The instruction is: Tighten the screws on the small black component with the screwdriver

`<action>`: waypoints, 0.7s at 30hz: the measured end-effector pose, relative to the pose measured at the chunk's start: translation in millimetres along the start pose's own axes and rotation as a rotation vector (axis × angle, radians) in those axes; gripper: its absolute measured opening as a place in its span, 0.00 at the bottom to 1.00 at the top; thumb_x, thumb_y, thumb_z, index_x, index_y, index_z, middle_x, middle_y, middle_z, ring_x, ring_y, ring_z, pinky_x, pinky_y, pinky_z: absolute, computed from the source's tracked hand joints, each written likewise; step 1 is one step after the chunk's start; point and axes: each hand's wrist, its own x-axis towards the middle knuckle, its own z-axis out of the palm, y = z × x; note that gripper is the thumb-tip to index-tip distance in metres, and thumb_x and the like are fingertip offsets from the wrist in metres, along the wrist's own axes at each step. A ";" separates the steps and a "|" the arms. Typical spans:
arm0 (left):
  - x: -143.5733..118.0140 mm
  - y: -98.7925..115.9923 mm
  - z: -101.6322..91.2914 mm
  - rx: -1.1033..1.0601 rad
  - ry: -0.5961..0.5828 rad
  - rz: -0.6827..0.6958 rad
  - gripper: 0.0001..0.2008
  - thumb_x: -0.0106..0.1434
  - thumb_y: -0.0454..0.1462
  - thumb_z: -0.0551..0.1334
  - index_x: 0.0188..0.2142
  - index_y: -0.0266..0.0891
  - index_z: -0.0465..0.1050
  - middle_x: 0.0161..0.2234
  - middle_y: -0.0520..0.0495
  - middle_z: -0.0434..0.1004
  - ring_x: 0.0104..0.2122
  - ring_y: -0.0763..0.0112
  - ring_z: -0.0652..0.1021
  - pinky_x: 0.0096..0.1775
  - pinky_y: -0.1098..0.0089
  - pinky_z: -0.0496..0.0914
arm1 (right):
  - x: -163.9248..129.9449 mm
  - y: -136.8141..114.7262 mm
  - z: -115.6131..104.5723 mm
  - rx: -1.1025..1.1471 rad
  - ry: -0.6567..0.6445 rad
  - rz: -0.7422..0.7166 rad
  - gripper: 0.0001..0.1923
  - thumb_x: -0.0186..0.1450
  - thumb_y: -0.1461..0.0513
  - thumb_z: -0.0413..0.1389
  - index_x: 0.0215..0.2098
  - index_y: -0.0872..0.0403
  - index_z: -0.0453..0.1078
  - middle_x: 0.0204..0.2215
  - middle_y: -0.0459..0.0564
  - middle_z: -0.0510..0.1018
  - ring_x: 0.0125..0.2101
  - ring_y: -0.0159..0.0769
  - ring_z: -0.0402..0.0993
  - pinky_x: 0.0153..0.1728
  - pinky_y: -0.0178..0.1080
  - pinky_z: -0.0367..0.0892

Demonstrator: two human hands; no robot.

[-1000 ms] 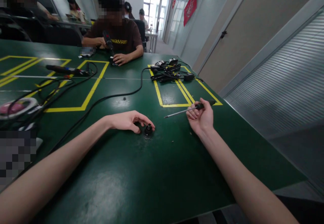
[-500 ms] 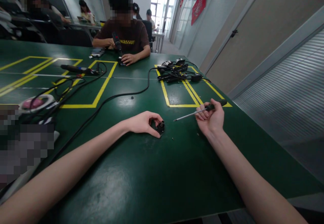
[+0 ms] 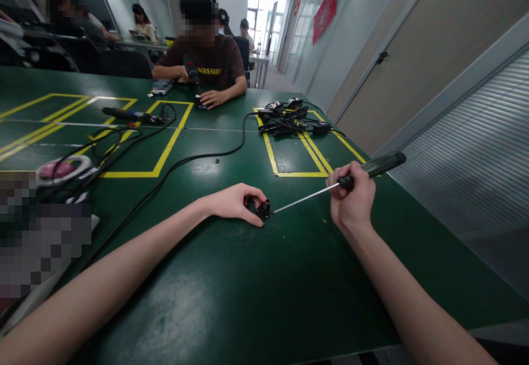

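Piled black cables [image 3: 291,118], yellow tape [image 3: 130,174], red banner [image 3: 325,11]

Green table [image 3: 231,310], glossy, yellow tape [image 3: 167,139] boxes stuck on top. Heap of black adapters [image 3: 320,129] and cords lies across the far-right boxes, one black cable [image 3: 185,159] running from there toward near left; left side has a black tool [image 3: 124,114], tangled leads [image 3: 124,147], a white ring [image 3: 86,163] around a pink thing [image 3: 61,170]. Black part [image 3: 263,211] looks to rest mid-table, dark speck [image 3: 217,161] farther back.
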 end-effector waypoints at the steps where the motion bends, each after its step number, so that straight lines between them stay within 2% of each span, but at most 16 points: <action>1: -0.1 0.2 -0.3 0.004 -0.002 -0.002 0.22 0.50 0.41 0.77 0.42 0.36 0.80 0.38 0.48 0.83 0.37 0.67 0.79 0.42 0.69 0.69 | -1.0 -0.8 0.9 -0.012 0.002 -0.027 0.20 0.58 0.52 0.68 0.20 0.52 0.64 0.13 0.35 0.58 0.13 0.21 0.47 0.17 0.30 0.47; 5: -0.2 -0.9 -0.8 0.005 -0.002 0.011 0.20 0.51 0.42 0.77 0.41 0.36 0.80 0.38 0.48 0.83 0.37 0.68 0.79 0.41 0.69 0.68 | -4.9 -2.3 1.5 -0.077 0.008 -0.130 0.19 0.59 0.53 0.66 0.21 0.52 0.65 0.16 0.36 0.61 0.15 0.23 0.50 0.17 0.31 0.48; 13: -0.3 -2.4 0.6 -0.007 0.011 -0.006 0.19 0.50 0.41 0.76 0.39 0.36 0.79 0.38 0.48 0.82 0.38 0.67 0.79 0.41 0.68 0.69 | -13.5 -8.8 2.6 -0.221 -0.023 -0.298 0.15 0.62 0.55 0.65 0.24 0.51 0.67 0.18 0.38 0.65 0.18 0.26 0.59 0.23 0.34 0.58; 17: -0.6 -2.4 1.4 -0.007 0.019 0.002 0.18 0.50 0.41 0.76 0.39 0.37 0.79 0.38 0.48 0.82 0.38 0.68 0.79 0.41 0.69 0.69 | -11.3 -22.9 11.6 -0.481 -0.130 -0.421 0.10 0.64 0.60 0.62 0.25 0.51 0.70 0.18 0.40 0.68 0.19 0.29 0.64 0.22 0.34 0.60; 21: -0.3 -3.4 1.9 -0.013 0.016 -0.003 0.19 0.50 0.41 0.76 0.39 0.36 0.79 0.38 0.48 0.82 0.38 0.67 0.80 0.41 0.69 0.70 | -5.5 -36.6 23.4 -0.584 -0.240 -0.476 0.06 0.62 0.62 0.62 0.28 0.51 0.70 0.20 0.40 0.70 0.20 0.30 0.64 0.22 0.34 0.62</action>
